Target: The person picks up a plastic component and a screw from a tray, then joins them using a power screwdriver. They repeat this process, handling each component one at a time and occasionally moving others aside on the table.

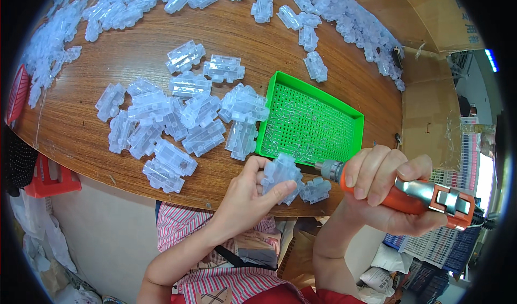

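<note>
My left hand (253, 193) grips a clear plastic housing (282, 176) at the table's front edge, thumb across its near side. In my right hand (385, 188) is an orange electric screwdriver (404, 195), fingers wrapped round its body. Its silver chuck (329, 169) points left, toward the housing and the near edge of a green tray (353, 113). Small silver screws (301, 126) lie scattered over the tray's perforated bottom. Just right of the held housing, another clear housing (315, 190) rests on the table.
A loose group of clear housings (177, 110) covers the table left of the tray. Large heaps of them (344, 18) line the far edge. Cardboard (428, 99) stands along the right side. A red stool (51, 177) is at the lower left.
</note>
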Available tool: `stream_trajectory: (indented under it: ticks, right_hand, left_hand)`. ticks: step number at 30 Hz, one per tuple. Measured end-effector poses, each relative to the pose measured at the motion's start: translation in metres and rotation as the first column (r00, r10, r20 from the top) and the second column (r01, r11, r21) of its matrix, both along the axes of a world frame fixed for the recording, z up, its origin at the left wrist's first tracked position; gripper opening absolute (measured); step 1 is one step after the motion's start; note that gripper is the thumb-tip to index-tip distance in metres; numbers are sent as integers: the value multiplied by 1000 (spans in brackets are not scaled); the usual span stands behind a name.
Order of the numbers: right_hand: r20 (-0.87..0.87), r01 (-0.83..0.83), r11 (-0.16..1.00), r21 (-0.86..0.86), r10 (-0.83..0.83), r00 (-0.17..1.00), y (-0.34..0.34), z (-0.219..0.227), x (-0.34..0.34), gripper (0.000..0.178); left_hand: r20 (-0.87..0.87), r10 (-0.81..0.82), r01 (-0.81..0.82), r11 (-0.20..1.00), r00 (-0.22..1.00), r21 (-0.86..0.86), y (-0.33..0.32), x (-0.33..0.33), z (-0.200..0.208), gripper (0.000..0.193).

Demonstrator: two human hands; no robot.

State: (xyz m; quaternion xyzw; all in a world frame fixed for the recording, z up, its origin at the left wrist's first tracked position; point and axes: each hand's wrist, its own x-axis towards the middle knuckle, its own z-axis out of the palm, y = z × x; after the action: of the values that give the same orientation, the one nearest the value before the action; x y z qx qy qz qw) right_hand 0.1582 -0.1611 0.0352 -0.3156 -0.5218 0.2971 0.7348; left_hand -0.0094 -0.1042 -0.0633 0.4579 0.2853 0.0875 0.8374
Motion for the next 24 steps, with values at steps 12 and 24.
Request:
stream_trajectory:
  ticks: [12, 24]
  right_hand:
    - [109, -21, 998, -64, 28, 994, 14, -18, -11, 76]
    - [216, -91, 991, -93, 110, 970, 20, -35, -15, 75]
  left_hand:
    - [49, 186, -186, 983, 981, 0, -7, 8, -16, 29]
    - [59, 219, -221, 975, 974, 31, -6, 9, -11, 28]
